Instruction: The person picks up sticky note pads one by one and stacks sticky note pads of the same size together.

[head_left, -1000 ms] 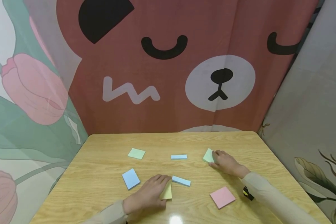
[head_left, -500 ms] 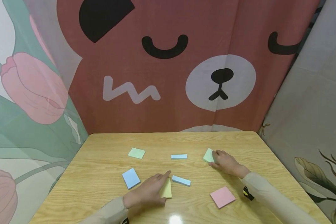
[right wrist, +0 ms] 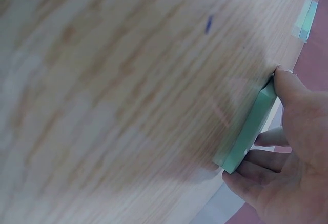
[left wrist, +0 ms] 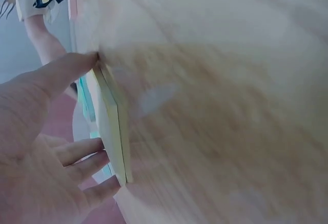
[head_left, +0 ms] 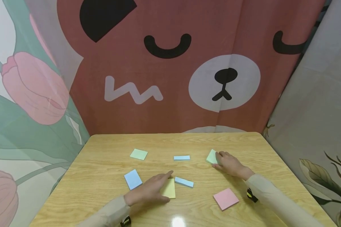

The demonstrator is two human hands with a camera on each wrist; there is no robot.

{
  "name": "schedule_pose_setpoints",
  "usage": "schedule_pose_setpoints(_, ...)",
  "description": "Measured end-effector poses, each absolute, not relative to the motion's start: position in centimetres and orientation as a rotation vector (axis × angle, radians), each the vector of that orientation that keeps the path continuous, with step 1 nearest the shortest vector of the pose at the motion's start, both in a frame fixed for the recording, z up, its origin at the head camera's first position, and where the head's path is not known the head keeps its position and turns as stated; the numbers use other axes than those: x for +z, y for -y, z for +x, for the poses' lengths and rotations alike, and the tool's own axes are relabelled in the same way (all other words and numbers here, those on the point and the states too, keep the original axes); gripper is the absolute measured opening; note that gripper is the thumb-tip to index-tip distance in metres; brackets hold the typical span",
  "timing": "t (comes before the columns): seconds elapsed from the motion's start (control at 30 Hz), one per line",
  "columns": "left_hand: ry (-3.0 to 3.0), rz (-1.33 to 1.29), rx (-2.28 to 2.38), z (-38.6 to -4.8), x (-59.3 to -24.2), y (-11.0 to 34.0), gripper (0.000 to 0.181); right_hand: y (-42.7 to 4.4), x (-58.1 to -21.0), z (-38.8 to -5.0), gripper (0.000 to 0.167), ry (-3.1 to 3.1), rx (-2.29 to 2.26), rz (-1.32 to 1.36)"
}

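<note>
A yellow sticky note pad (head_left: 169, 189) lies flat on the wooden table, looking like two layers in the left wrist view. My left hand (head_left: 149, 190) is spread over its left side; the thumb touches one end and the other fingertips rest loosely along the pad. At the back right, my right hand (head_left: 231, 164) holds a light green sticky note pad (head_left: 211, 157) by its ends. In the right wrist view, the thumb is at one end of this green pad (right wrist: 250, 126) and fingers are at the other. The palm side covers part of its top in the head view.
A blue pad (head_left: 133, 179) and a green pad (head_left: 139, 154) lie on the left. Two narrow light blue pads (head_left: 182, 158) sit in the middle. Nearer the front right is a pink pad (head_left: 226, 199). A printed curtain (head_left: 170, 119) hangs behind the table (head_left: 108, 142).
My left hand has loosened on the yellow pad, its fingers spreading and index finger lifting, and shifted slightly left. More of the yellow pad shows. My right hand has stayed still.
</note>
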State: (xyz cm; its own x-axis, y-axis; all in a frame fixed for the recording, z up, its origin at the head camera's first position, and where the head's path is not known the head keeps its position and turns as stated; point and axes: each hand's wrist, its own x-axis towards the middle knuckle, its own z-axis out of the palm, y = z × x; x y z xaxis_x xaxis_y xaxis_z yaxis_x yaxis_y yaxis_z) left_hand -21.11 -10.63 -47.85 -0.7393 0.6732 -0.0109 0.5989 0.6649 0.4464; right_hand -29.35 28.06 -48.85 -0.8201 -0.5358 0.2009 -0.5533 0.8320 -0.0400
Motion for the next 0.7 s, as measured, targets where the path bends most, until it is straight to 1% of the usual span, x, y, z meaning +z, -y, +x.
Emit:
schedule_pose_setpoints(0.1,-2.707,1.064,0.615,-21.3,-47.9,11.1,0.105,-28.1,-48.8,-29.3,0.06,2.835,0.146,0.853)
schedule_pose_setpoints(0.33,-2.723,1.079,0.601,-21.2,-47.7,12.4,0.1,-28.2,-49.0,-29.5,0.062,2.829,0.145,0.863)
schedule_pose_setpoints(0.7,-2.745,1.061,0.557,-21.1,-47.6,14.2,0.099,-28.2,-48.9,-29.4,0.061,2.827,0.137,0.86)
